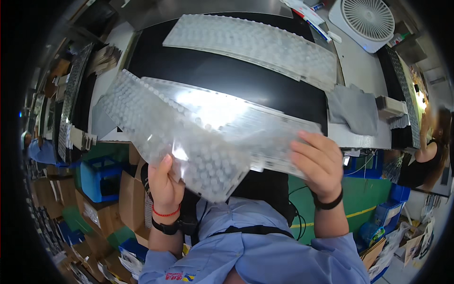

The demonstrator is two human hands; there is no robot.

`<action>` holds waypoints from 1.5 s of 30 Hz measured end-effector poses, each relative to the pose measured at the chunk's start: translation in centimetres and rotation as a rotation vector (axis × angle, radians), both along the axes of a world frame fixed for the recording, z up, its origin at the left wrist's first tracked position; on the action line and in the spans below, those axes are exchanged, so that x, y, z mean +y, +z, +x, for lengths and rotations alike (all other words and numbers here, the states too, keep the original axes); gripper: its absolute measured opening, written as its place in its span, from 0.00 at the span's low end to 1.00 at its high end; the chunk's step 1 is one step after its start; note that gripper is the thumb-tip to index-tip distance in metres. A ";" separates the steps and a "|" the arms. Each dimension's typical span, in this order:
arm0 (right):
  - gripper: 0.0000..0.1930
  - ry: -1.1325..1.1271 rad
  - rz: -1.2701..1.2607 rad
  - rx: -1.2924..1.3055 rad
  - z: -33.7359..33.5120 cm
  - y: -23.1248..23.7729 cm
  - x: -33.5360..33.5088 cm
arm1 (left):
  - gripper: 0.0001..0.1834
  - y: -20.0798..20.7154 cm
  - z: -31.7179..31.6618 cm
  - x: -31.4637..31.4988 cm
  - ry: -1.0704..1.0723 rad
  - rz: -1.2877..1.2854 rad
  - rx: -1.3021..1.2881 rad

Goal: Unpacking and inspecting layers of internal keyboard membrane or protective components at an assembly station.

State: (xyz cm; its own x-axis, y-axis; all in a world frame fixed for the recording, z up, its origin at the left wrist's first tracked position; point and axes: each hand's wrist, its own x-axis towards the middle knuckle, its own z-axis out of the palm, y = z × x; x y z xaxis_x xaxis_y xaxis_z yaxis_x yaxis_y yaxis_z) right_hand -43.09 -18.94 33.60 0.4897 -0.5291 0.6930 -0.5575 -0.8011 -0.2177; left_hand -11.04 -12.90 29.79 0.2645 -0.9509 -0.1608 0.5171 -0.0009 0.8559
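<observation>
My left hand (166,184) is closed on the near edge of a translucent plastic sheet (210,173) covered with rows of round whitish domes. That sheet lies slanted, its far end reaching up to the left. Partly beneath it is a flatter, shiny clear plastic sheet (269,124), which sticks out over the table's front edge. My right hand (319,163) grips this clear sheet's right end, fingers over its top, slightly blurred; the thumb is hidden. Farther back lies another long domed translucent sheet, or a stack of them (250,45); I cannot tell which.
Sheets rest on a black mat (213,68) on the table. Right of it are a grey cloth (352,109), a small box (391,107), markers (312,23) and a white fan (366,21). A blue bin (100,177) and cardboard boxes stand below left. Another person (428,151) sits far right.
</observation>
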 end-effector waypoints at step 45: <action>0.15 -0.494 -0.105 -0.489 -14.2 10.8 12.1 | 0.16 -3.2 -9.4 0.4 -0.899 -0.363 0.663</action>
State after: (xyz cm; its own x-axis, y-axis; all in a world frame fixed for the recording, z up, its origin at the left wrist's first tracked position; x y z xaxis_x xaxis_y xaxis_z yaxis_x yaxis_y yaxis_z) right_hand -57.30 -6.80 44.41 -0.1717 -0.5275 0.8320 -0.7190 -0.5102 -0.4719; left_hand -20.39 -12.50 26.55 -0.5594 -0.7710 0.3043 0.7992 -0.4042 0.4449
